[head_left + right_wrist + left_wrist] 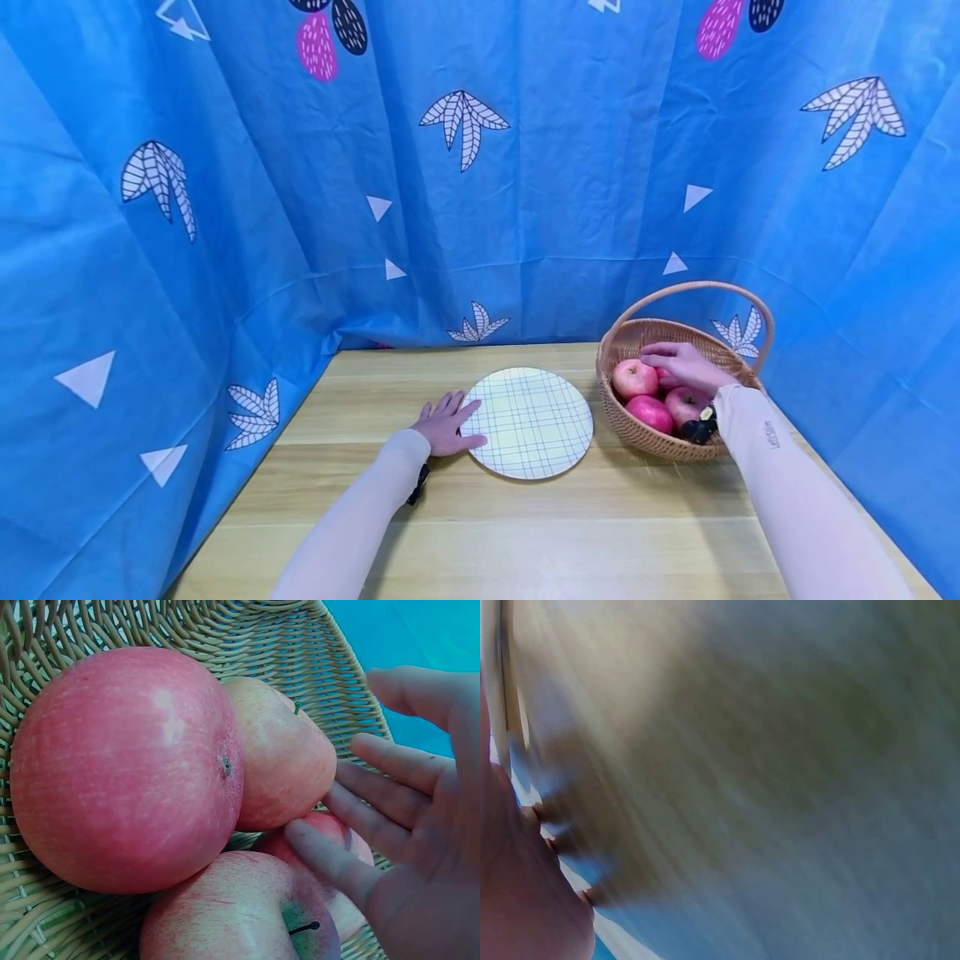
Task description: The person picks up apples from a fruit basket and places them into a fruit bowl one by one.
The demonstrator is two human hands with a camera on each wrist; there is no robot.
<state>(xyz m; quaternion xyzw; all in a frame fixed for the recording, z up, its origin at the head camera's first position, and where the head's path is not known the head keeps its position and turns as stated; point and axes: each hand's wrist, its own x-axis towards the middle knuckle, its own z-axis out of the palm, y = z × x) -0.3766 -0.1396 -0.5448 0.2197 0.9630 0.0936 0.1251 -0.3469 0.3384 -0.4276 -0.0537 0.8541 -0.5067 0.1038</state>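
Note:
A round white plate [531,422] with a thin grid pattern lies on the wooden table [525,533]. My left hand [445,425] rests flat on the table with straight fingers touching the plate's left rim. A wicker basket [637,433] with a hoop handle stands to the right and holds several pink-red apples [634,377]. My right hand [678,364] reaches into the basket, fingers straight and spread over the apples [127,765]. In the right wrist view its fingertips [300,836] touch one apple [330,825]. The left wrist view is blurred, showing only part of the palm [517,900].
A blue curtain [480,167] with leaf and triangle prints closes in the table at the back and both sides. Bare wood stretches in front of the plate and basket toward the near edge.

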